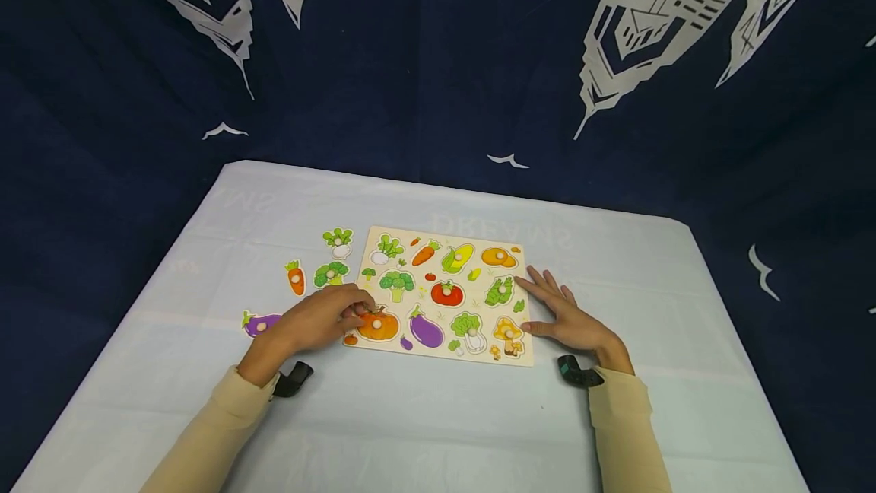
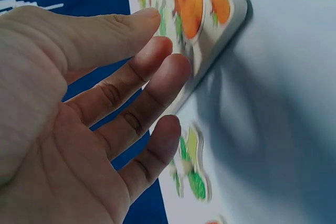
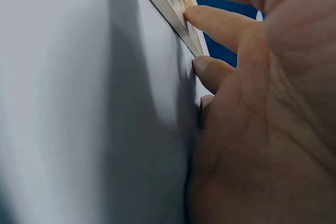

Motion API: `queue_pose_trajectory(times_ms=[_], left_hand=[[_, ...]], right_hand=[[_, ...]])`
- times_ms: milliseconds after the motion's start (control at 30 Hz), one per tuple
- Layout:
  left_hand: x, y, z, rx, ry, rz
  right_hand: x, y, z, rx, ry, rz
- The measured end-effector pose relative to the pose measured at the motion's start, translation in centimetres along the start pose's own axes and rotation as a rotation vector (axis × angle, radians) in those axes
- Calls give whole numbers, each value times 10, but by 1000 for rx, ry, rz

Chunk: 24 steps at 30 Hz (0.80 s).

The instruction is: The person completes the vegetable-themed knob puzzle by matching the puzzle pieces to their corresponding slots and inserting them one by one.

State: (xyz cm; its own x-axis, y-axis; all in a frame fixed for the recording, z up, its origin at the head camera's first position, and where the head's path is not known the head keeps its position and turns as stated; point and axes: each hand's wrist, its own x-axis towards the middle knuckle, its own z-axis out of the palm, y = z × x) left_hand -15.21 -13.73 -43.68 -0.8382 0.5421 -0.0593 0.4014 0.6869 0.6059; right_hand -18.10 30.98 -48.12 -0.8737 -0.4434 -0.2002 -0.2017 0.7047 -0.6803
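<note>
Beige sleeve (image 1: 208,428) ends before the left hand (image 1: 318,318), whose fingers are slightly bent and apart, pinching nothing that I can see. Just right of its fingertips, and well apart from the right hand (image 1: 571,322), one orange pumpkin piece (image 1: 388,329) sits in the board (image 1: 477,297), longer from side to side. The right hand, fingers spread, touches the board's right edge. Left of and beyond the left hand lie four loose pieces: one eggplant (image 1: 260,324), one carrot (image 1: 296,278), one broccoli (image 1: 330,274), one turnip (image 1: 338,242).
</note>
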Motion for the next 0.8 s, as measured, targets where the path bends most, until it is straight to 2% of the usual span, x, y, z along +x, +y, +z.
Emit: queue_pose_trajectory(times_ms=[100,367,600,800], left_hand=[[-3,-5,-6,10,26,2],[-7,-23,-23,24,91,-81],[-15,-38,-41,54,154,-90],[-21,-47,-53,74,167,-107]], right_hand=[[0,0,0,2,3,-2],[0,-2,0,-1,-6,7],[-1,-1,0,2,-2,-4],[1,0,1,-4,0,-6]])
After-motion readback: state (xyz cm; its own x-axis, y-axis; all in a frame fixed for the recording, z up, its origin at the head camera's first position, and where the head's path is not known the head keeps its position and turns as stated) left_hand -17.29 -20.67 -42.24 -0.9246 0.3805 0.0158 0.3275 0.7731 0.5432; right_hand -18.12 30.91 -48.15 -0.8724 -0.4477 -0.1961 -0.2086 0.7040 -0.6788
